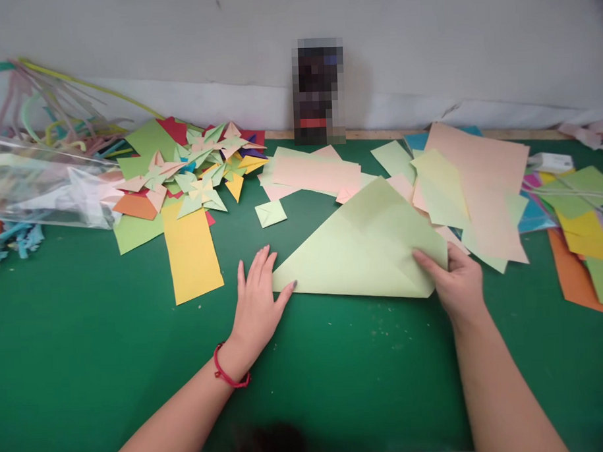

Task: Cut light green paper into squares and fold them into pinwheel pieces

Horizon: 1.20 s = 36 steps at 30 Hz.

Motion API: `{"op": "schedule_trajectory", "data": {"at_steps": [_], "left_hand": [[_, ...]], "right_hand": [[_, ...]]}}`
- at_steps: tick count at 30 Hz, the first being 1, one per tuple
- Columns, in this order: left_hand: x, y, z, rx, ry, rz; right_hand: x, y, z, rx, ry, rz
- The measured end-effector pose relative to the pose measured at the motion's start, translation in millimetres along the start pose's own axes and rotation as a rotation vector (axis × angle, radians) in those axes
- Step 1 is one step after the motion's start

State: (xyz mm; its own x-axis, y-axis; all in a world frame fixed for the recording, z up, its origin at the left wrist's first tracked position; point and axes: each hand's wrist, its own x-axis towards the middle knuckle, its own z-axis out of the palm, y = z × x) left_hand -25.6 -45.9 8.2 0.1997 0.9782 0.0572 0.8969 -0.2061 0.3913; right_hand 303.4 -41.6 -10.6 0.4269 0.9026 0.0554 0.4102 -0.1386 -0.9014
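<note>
A large light green sheet of paper (351, 244), folded into a rough triangle, lies on the green table between my hands. My right hand (454, 277) pinches its right corner, thumb on top and fingers beneath, and that side is lifted a little. Flat at the left tip rests my left hand (259, 290), fingers stretched out and the thumb touching the paper's edge. A red cord bracelet (231, 373) circles the left wrist. Just beyond the left fingers is a small folded green paper square (270, 214).
Folded paper stars (201, 190) pile up at the back left, beside a yellow sheet (194, 256) and a clear plastic bag (47, 182). Pink and green sheets (478, 180) overlap at the back right, near a white block (552, 162). A pixelated dark object (318, 87) stands against the wall.
</note>
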Motion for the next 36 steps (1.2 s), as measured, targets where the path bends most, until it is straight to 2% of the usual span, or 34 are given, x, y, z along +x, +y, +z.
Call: {"op": "schedule_trajectory", "data": {"at_steps": [5,10,16,20,24,26,29,32,36], "left_hand": [[0.7,-1.9,-3.1,-0.108,-0.003,-0.026],[3.2,-4.8,-2.7,-0.352,0.059,-0.071],[6.7,-9.2,-7.6,-0.534,0.09,-0.29],[13.6,-14.2,-12.1,-0.889,0.075,-0.395],[19.8,-13.1,-12.8,-1.441,0.028,-0.41],[20.5,-9.7,-12.5,-1.632,-0.033,-0.377],[19.6,-5.4,-12.6,-1.816,-0.13,-0.313],[18.8,-5.3,-12.7,-1.959,-0.179,-0.31],[20.1,-6.5,-10.7,-1.994,-0.188,-0.332]], "right_hand": [[1.9,2.6,0.7,0.125,0.027,0.013],[1.7,1.2,-0.6,0.191,-0.005,0.046],[1.0,-2.4,-5.4,0.316,-0.088,0.093],[2.6,0.8,-7.2,0.273,-0.131,0.164],[4.7,4.4,-3.8,0.262,-0.064,0.117],[5.1,4.7,-1.4,0.261,-0.048,0.09],[5.2,4.3,1.2,0.252,-0.042,0.059],[5.2,3.4,2.3,0.251,-0.03,0.034],[4.7,0.4,3.5,0.276,-0.027,0.046]]}}
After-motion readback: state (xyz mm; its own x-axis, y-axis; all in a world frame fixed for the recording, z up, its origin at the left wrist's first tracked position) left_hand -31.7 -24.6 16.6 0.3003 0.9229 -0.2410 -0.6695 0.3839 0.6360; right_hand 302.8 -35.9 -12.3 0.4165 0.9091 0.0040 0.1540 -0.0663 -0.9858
